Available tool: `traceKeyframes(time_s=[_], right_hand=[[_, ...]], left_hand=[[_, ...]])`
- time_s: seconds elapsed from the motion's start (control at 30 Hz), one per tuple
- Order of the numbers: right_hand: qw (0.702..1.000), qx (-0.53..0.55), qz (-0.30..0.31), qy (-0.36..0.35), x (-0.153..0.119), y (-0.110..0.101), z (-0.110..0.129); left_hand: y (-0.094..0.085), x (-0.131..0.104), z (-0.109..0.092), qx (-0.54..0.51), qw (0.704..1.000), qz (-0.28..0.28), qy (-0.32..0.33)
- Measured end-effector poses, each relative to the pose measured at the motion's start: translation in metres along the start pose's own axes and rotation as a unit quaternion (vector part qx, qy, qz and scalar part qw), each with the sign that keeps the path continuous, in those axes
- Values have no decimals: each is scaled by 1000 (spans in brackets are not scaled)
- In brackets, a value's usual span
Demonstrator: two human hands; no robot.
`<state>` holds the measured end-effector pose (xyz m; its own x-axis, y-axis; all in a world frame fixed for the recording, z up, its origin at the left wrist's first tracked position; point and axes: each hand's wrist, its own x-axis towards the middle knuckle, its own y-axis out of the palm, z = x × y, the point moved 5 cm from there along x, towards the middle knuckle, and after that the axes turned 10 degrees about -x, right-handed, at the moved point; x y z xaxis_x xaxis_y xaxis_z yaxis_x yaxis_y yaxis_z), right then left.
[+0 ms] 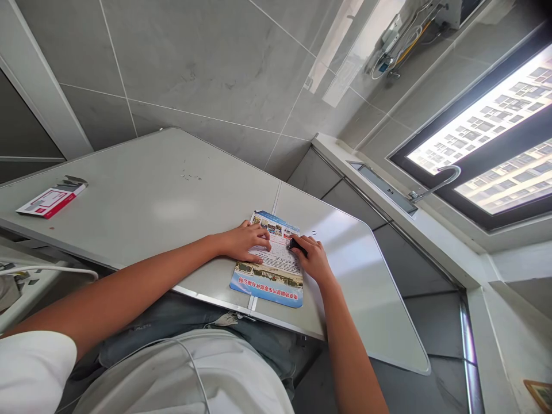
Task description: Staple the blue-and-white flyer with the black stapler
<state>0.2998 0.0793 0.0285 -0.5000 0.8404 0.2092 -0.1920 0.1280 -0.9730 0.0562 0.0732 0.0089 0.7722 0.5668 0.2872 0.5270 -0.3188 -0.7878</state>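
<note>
A: What colours are on the leaflet on the table?

B: Blue bands along its top and bottom edges, the lower one carrying red characters on white. Between them, a pale field of dark print, with small photos just under the top band.

A: And the table itself?

B: Plain pale grey. Far left of the leaflet lies a red-and-white card.

A: Anything dark?

B: A small black object at the leaflet's right edge.

Flyer print, too small to read
</note>
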Motion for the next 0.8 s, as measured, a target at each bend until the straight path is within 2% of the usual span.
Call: traceKeyframes(time_s=[0.3,0.6,0.8], right_hand=[[1000,10,-1,26,1,3,-2],[998,-45,-2,43,4,3,7],[994,-99,27,30,9,7,18]], left_hand=[[-1,0,-2,2,1000,8,-8],[-1,1,-4,5,1000,12,-11],[-2,0,-4,18,1000,17,-13]])
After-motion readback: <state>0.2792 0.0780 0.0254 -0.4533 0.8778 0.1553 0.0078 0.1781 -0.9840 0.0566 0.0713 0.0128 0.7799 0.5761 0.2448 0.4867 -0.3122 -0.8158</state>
